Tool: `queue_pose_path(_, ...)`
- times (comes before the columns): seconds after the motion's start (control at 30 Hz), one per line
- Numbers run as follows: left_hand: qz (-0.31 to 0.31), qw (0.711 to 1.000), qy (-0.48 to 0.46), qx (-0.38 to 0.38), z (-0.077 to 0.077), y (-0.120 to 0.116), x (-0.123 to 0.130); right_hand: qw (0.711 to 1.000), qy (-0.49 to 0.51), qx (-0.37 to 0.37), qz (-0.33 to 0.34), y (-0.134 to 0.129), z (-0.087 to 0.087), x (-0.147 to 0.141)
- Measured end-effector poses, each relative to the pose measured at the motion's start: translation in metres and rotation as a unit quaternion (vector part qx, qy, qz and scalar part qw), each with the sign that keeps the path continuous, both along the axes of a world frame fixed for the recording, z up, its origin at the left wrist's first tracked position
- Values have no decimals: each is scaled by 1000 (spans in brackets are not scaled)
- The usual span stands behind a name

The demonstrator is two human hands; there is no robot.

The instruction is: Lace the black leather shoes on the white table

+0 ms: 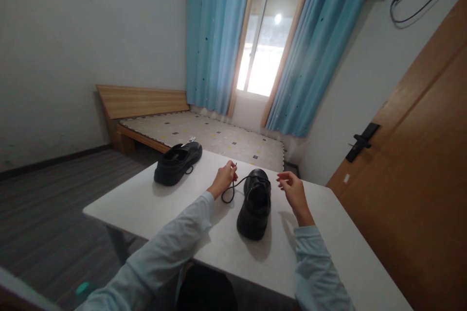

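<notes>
A black shoe stands upright on the white table in front of me, its heel toward me and its toe pointing away. From its left side a black shoelace loops out to my left hand, whose fingers pinch it near its end. On the shoe's other side, my right hand is raised just off it, fingers loosely curled and apart, with nothing visible between them. A second black shoe sits farther left on the table, a small lace loop at its side and a whitish tag by its toe.
The white table extends under both shoes and toward the wooden door at right. Past its far edge stands a bed with a patterned mattress. Blue curtains flank the window. A green object is low at left.
</notes>
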State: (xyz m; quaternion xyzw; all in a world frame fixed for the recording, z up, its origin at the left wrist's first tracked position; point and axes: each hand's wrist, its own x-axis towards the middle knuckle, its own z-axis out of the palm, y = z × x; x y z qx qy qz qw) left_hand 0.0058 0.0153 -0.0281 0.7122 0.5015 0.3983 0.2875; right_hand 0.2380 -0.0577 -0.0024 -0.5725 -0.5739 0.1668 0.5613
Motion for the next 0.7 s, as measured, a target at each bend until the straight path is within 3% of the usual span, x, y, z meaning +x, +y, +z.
queue_pose_path(0.07, 0, 1000, -14, 25, 2, 0, 1, 1000, -15, 1, -9, -1, 1, -1)
queue_pose_path(0.27, 32, 977, 53, 204, 8, 1, 0, 995, -88, 13, -53, -8, 7, -12)
queue_pose_path(0.47, 26, 967, 79, 239, 16, -8, 2, 990, -125, 47, -52, -9, 5, -18)
queue_pose_path(0.7, -27, 970, 51, 237, 31, -18, 10, 982, -169, 88, -15, -11, 6, -21)
